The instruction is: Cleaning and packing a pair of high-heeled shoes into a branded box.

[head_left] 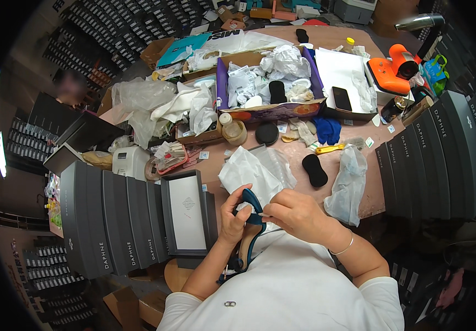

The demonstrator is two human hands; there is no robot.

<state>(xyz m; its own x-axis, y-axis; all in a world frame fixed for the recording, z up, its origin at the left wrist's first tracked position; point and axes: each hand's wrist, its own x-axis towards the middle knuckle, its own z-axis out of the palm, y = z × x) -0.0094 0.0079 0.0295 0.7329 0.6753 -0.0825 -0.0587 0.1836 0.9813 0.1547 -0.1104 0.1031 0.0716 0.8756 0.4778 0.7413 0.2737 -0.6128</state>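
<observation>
A dark teal open shoe, apparently a sandal [257,228], is held up close to my body, its toe end pointing away from me and its tan insole showing. My left hand [233,219] is closed around the shoe's front part, thumb across the strap. From the right, my right hand [296,214] pinches at the strap's edge; anything small between those fingertips is hidden. A bit of white stuffing [243,206] shows inside the toe. Just beyond the hands lies crumpled white tissue paper [243,170]. Left of them stands an open dark grey shoebox [210,218] with a white inside.
Stacked dark shoeboxes line the left [114,220] and right [425,160]. Ahead are a purple carton [221,83] of crumpled paper, a black sponge [315,170], a yellow-handled tool [330,149], a plastic bag [348,185], a phone [341,99] and an orange device [384,77].
</observation>
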